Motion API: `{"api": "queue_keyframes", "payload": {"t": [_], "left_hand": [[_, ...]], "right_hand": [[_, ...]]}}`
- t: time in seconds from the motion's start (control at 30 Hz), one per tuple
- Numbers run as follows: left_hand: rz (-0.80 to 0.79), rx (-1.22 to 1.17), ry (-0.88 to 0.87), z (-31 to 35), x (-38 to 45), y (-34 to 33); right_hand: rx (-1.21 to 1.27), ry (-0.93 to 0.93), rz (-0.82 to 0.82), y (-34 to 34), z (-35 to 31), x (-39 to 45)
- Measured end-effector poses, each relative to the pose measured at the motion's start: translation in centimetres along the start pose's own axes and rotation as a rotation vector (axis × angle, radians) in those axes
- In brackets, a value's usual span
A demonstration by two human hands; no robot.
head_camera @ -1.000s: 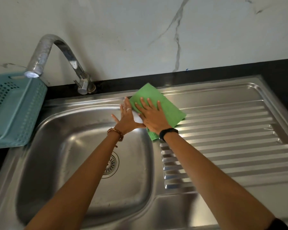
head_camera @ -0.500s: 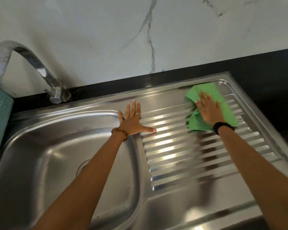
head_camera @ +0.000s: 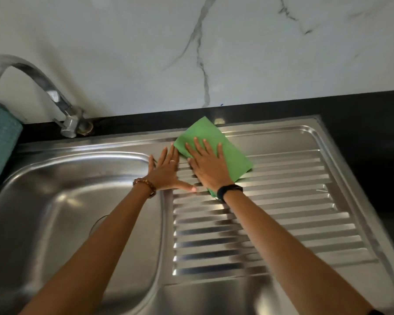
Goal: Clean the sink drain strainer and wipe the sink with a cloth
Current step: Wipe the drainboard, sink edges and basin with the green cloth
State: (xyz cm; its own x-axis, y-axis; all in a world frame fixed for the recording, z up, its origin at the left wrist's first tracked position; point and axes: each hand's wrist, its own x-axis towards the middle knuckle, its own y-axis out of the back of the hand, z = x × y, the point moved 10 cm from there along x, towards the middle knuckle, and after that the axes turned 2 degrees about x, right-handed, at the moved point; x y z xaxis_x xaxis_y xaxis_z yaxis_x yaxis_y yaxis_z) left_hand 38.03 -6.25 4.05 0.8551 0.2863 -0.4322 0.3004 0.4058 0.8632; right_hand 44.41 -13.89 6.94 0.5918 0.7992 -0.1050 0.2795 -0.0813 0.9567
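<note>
Sink (head_camera: 73, 201) of shiny steel fills the lower part of the frame, with its deep bowl at lower left and a ribbed draining board (head_camera: 282, 223) at centre right. A green cloth (head_camera: 214, 137) lies flat on the upper left corner of the draining board, close to the back rim, just above the middle of the frame.

The right hand (head_camera: 208, 167) presses down on the cloth with palm flat and fingers spread wide; it pins the cloth rather than gripping it. A dark band circles that wrist. The left hand (head_camera: 166, 171) rests flat and open just beside it, on the steel strip between bowl and draining board, thumb stretched toward the right hand. It holds nothing and looks to be bracing. A bead bracelet sits on that wrist.

A curved tap (head_camera: 43, 87) stands at upper left, with the edge of a teal basket (head_camera: 0, 144) at the far left. A marbled white wall (head_camera: 237, 53) fills the top.

The drain strainer is almost wholly hidden beneath the left forearm; only a faint curved edge shows in the bowl, so whether it has been cleaned cannot be told. Wiping appears to be under way on the draining board. The steel looks bright, with no visible dirt. Which areas remain to be wiped, the bowl included, cannot be judged from this view.
</note>
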Motion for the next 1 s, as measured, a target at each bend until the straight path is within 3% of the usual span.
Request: {"api": "queue_keyframes", "payload": {"t": [0.2,0.33,0.5,0.8,1.0], "left_hand": [[0.001,-0.042,0.097,2.6,-1.5,0.5],[0.023,-0.089,-0.039,10.7,-0.4,-0.4],[-0.020,-0.070,-0.128,18.8,1.3,-2.6],[-0.035,-0.042,-0.047,20.0,1.2,-3.6],[-0.038,-0.030,-0.061,19.9,1.8,-4.0]], "right_hand": [[0.041,0.017,0.041,2.6,8.1,-1.9],[0.042,-0.034,0.058,4.4,15.0,-3.9],[0.075,-0.226,0.133,7.2,24.6,-7.1],[0.050,-0.310,0.166,6.1,23.7,-12.9],[0.008,-0.317,0.135,6.7,24.9,-8.8]]}}
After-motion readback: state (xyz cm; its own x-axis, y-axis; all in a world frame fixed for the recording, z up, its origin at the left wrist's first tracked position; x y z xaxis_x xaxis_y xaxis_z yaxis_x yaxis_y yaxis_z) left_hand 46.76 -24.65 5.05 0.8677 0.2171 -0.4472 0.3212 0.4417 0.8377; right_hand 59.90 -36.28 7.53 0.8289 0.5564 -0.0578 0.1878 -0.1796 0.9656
